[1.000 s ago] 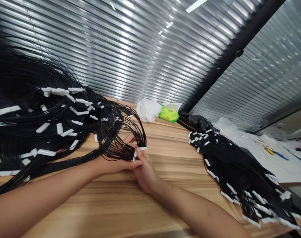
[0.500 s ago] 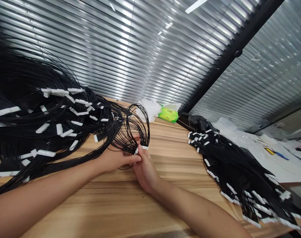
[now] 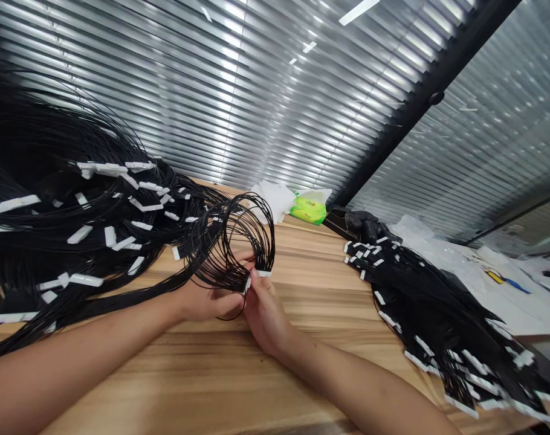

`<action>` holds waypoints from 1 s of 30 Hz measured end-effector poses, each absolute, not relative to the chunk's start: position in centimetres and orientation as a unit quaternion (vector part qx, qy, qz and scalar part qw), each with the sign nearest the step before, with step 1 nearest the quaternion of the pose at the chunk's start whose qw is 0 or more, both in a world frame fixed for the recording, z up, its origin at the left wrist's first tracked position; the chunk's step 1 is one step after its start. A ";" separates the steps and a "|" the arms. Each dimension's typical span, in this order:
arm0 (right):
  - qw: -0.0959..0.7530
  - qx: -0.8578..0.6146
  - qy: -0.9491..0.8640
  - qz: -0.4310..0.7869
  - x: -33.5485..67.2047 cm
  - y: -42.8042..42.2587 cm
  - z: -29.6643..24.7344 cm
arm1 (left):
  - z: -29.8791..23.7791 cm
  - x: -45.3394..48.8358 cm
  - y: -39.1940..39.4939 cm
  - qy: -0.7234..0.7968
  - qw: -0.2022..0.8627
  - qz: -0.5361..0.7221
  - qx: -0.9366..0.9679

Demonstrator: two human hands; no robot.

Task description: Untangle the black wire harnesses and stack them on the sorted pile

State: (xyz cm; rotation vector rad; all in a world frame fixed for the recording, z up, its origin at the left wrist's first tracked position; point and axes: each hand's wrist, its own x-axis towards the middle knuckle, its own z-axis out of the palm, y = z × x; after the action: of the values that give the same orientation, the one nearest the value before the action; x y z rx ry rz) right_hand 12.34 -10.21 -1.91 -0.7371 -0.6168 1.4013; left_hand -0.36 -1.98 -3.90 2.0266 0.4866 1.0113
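- Slatted metal window blinds [image 3: 166,90] fill the upper view, divided toward 1 o'clock by a black window frame [image 3: 431,103], and the wooden counter [image 3: 329,374] runs below them.
- The left hand [image 3: 207,302] and right hand [image 3: 266,320] are together near the middle of the counter, both on the same wires.
- The left hand curves beneath a looped bunch of thin black wires [image 3: 218,269], with its thumb reaching toward the right hand.
- The right hand pinches the bunch near its end, with its fingertips [image 3: 254,273] against a small white connector [image 3: 248,284].
- A second white connector [image 3: 265,273] lies just beside those fingertips.
- The loops rise toward 12 o'clock from the hands, then trail toward 9 o'clock into a large heap of black wires [image 3: 52,151] tagged with many white connectors.
- A second heap of connector-ended black wires [image 3: 429,308] lies well apart at 3 o'clock.
- Toward 1 o'clock, crumpled white tissue [image 3: 268,202] sits just beside a green tissue packet [image 3: 307,211].
- Farther along stand a dark crumpled object [image 3: 365,225], too unclear to name, and clear plastic sheeting [image 3: 415,232].
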 end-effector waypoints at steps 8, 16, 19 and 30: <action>0.666 -0.319 -0.227 0.635 12.4 -10.0 -1.6 | -2.4 0.8 -2.7 0.200 0.540 0.341 0.743; 0.629 -0.323 -0.262 0.656 12.3 -10.2 -1.8 | -0.9 1.9 -1.7 0.284 0.403 0.399 0.773; 0.627 -0.314 -0.265 0.662 12.3 -10.1 -2.0 | -1.4 1.9 -1.2 0.305 0.404 0.414 0.756; 0.614 -0.303 -0.253 0.683 12.5 -9.9 -2.4 | -2.2 1.3 0.1 0.283 0.592 0.330 0.679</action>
State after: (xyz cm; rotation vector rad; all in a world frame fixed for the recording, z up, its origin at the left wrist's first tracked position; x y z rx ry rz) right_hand 12.47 -9.86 -2.43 -0.6976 -0.5840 1.5741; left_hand 1.27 0.10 -2.19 1.5782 0.6578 0.7675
